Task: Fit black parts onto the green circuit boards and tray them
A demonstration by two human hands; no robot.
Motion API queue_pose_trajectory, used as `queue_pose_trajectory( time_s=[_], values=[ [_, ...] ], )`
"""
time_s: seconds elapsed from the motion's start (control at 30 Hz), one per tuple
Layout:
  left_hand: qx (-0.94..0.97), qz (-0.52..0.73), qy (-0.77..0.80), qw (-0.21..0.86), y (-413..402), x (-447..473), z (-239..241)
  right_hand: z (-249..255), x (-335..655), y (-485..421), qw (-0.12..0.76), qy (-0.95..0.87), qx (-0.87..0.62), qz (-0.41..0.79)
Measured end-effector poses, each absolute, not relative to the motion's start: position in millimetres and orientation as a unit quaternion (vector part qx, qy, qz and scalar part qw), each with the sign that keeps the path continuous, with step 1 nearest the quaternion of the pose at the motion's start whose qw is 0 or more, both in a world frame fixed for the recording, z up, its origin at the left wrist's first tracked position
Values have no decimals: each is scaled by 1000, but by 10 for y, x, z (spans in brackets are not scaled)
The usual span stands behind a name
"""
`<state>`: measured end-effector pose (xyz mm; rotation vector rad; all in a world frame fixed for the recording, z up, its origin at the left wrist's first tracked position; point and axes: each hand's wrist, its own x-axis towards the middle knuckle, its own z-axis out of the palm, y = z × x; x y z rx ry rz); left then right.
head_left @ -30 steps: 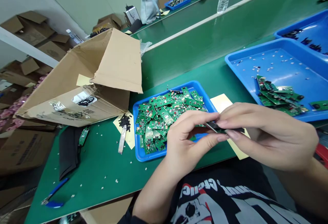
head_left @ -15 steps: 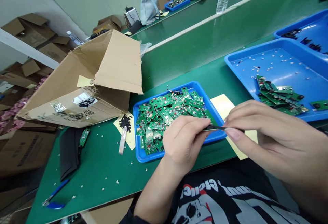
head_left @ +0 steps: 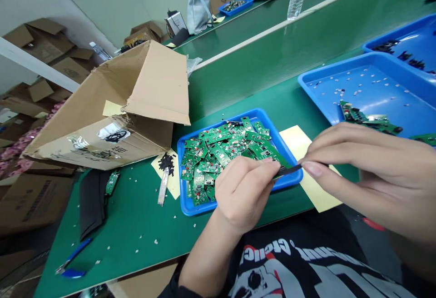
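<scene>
Hands: left hand [head_left: 243, 193] and right hand [head_left: 371, 175] pinch dark strip [head_left: 289, 169] over blue tray [head_left: 190, 208] near rim; bare green table [head_left: 136, 216] leftward

Bench surface [head_left: 136, 216]: green. Small tray [head_left: 185, 205]: blue, holding green circuit boards [head_left: 221, 150] w/ red and black parts. Strip [head_left: 288, 170] pinched between fingers: black, poss. dark grey. Paper sheet [head_left: 299, 141]: pale yellow. Carton [head_left: 112, 107]: brown w/ black print.

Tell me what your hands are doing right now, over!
Left hand and right hand both pinch one thin dark strip. Strip held above blue tray of green circuit boards. Nothing between the hands.
</scene>
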<state>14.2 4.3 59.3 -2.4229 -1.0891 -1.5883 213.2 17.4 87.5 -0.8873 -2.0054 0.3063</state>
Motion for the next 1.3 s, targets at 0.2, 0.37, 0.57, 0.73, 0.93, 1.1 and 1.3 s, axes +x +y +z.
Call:
queue_pose_trajectory(
  time_s=[0.2, 0.37, 0.57, 0.73, 0.93, 1.1, 1.3],
  values=[
    [-782, -525, -334, 34, 63, 124, 576, 912, 2151, 236, 423, -840, -332, 75],
    [-779, -536, -321, 52, 70, 134, 590, 935, 2150, 260, 417, -851, -315, 51],
    [-793, -537, -286, 29, 108, 117, 667, 916, 2133, 272, 422, -856, -298, -29],
    [-786, -562, -244, -81, 130, 118, 712, 945, 2129, 237, 432, -849, -299, -47],
    [-667, -681, -229, -196, 180, 264, 637, 1046, 2089, 249, 439, -851, -287, -16],
    [-633, -722, -213, -181, 247, 430, 485, 1026, 2030, 297, 474, -836, -270, -52],
    [-592, -729, -270, -213, 179, 502, 384, 885, 1954, 267, 498, -815, -293, -38]
  ],
)
